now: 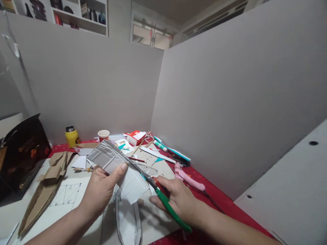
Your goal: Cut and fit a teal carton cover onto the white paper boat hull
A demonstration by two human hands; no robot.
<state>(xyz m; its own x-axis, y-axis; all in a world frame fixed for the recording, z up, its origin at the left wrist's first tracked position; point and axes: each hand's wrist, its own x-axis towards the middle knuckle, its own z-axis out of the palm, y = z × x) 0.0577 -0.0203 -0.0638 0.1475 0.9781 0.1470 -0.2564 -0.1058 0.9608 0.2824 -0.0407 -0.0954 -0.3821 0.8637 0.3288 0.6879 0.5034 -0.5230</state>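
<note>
My left hand [100, 187] grips a grey piece of cardboard [112, 158], thumb on top, holding it above the table. My right hand [178, 199] is closed round the green handles of a pair of scissors [158, 190]. The blades run along the cardboard's right edge, touching it. A white paper piece [133, 185] hangs below the grey one. Under the hands lies a boat-shaped white cut-out [127, 221].
The red table [217, 195] is strewn with paper scraps, a pink tool [190, 180], a glue stick [160, 145], a red-white box [136, 137], a paper cup [103, 135] and a yellow flask [72, 136]. A brown cardboard boat [43, 194] lies left. Grey partitions [230, 102] enclose the desk.
</note>
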